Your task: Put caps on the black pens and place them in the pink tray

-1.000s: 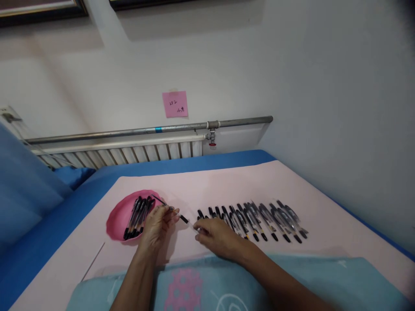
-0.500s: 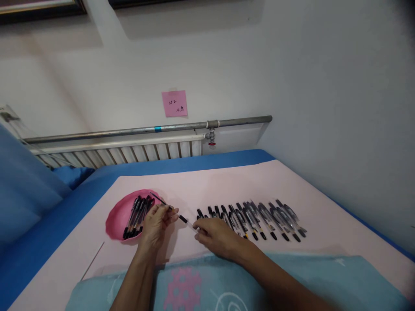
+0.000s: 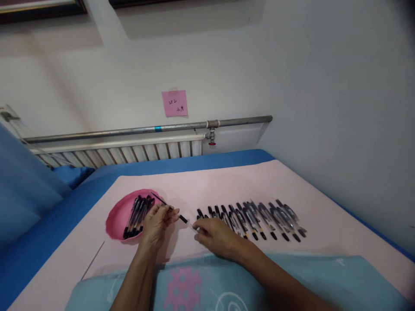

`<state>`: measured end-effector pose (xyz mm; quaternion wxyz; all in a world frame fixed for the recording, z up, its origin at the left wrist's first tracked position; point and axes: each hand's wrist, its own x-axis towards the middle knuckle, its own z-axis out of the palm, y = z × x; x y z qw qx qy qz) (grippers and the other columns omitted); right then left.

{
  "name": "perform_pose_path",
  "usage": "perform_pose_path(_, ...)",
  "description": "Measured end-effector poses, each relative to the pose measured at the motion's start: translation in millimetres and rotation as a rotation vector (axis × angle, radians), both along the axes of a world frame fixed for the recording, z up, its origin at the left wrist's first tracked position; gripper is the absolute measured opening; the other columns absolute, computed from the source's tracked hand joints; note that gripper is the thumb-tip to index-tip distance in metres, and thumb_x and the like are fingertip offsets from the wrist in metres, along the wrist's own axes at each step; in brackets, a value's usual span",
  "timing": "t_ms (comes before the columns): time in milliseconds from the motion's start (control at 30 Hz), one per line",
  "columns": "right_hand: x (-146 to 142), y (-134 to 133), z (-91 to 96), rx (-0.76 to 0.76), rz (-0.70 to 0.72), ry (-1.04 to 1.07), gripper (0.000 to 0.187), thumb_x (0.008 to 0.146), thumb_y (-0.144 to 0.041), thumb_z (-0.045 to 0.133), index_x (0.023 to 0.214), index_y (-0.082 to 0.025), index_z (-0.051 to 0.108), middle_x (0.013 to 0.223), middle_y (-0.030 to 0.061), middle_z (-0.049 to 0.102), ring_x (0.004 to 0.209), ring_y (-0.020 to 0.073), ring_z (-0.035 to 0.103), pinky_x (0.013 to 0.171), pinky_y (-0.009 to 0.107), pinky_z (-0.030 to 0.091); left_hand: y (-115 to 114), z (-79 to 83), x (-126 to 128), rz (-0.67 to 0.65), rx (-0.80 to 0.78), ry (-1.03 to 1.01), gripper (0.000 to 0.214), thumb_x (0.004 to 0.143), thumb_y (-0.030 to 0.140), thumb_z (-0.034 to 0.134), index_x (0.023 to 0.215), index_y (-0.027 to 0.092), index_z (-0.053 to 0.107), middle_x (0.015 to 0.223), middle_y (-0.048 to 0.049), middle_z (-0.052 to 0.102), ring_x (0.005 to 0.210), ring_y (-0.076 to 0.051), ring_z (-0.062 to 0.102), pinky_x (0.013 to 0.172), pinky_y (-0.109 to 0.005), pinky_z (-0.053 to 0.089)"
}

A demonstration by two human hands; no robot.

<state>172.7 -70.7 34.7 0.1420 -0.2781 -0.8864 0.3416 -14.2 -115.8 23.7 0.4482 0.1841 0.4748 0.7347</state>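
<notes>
Near the front edge of the pink sheet (image 3: 227, 181), between pink dish (image 3: 115, 216) and row of pens (image 3: 259, 218): left hand (image 3: 157, 224) pinches one pen (image 3: 183, 219); right hand (image 3: 215, 235) fingertips closed on its other end; judged mid-handling, both hands engaged.

Reaching both bare forearms in from the near edge, angling them toward each other so that the hands are almost meeting in the middle. Bringing the left forearm up steeply from the near left, holding the wrist straight and the left hand (image 3: 157, 224) back-upward, with thumb and fingertips (image 3: 171, 211) pinching together and pointing to the far right. Laying the right forearm low, running it in at a slant from the near right, bending the wrist a little, holding the right hand (image 3: 216, 235) palm down, knuckles raised, with its fingertips (image 3: 196, 225) pressing together and pointing left. Showing only a small gap between the two pinches.
</notes>
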Motion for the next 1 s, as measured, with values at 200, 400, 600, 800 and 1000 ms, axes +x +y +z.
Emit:
perform_pose_path(200,-1,0,0.5,0.012,-0.002,0.000,0.013,0.074,-0.020,0.049,0.082,-0.018,0.060,0.062,-0.0024,0.053,0.056,0.0092,0.045,0.051,0.019,0.025,-2,2.4,0,-0.006,-0.007,0.007,0.022,0.057,0.022,0.070,0.068,0.015,0.052,0.061,0.0013,0.062,0.062,-0.017,0.066,0.057,-0.026,0.052)
perform_pose_path(400,0,0,3.1,0.067,-0.005,-0.023,0.018,0.074,-0.020,0.048,0.087,-0.018,0.060,0.067,-0.0008,0.056,0.059,0.0102,0.045,0.053,0.020,0.025,-3,5.5,0,-0.051,-0.013,0.027,0.025,0.057,0.018,0.070,0.075,0.016,0.054,0.061,0.0019,0.062,0.066,-0.017,0.066,0.058,-0.026,0.052)
perform_pose_path(600,0,0,6.2,0.045,-0.002,-0.027,0.019,0.076,-0.021,0.047,0.089,-0.018,0.060,0.066,-0.0006,0.056,0.059,0.0105,0.047,0.053,0.020,0.026,-3,6.6,0,-0.057,-0.007,0.023,0.026,0.056,0.020,0.072,0.072,0.016,0.052,0.065,0.0015,0.062,0.072,-0.019,0.066,0.061,-0.027,0.052)
perform_pose_path(800,0,-1,3.7,0.033,-0.010,-0.014,0.016,0.076,-0.020,0.048,0.086,-0.018,0.060,0.064,-0.0013,0.055,0.058,0.0107,0.047,0.052,0.020,0.026,-5,4.1,4,-0.126,-0.029,0.107,0.022,0.056,0.022,0.072,0.069,0.015,0.055,0.067,0.0002,0.063,0.074,-0.019,0.065,0.062,-0.027,0.051)
perform_pose_path(1000,-2,4,-1.2,0.034,-0.105,0.072,0.017,0.076,-0.020,0.048,0.087,-0.018,0.061,0.071,0.0000,0.057,0.064,0.0112,0.048,0.056,0.020,0.029,-9,8.6,13,-0.263,-0.053,0.273,0.031,0.064,0.034,0.066,0.086,0.013,0.063,0.090,-0.0102,0.064,0.082,-0.020,0.060,0.070,-0.031,0.048)
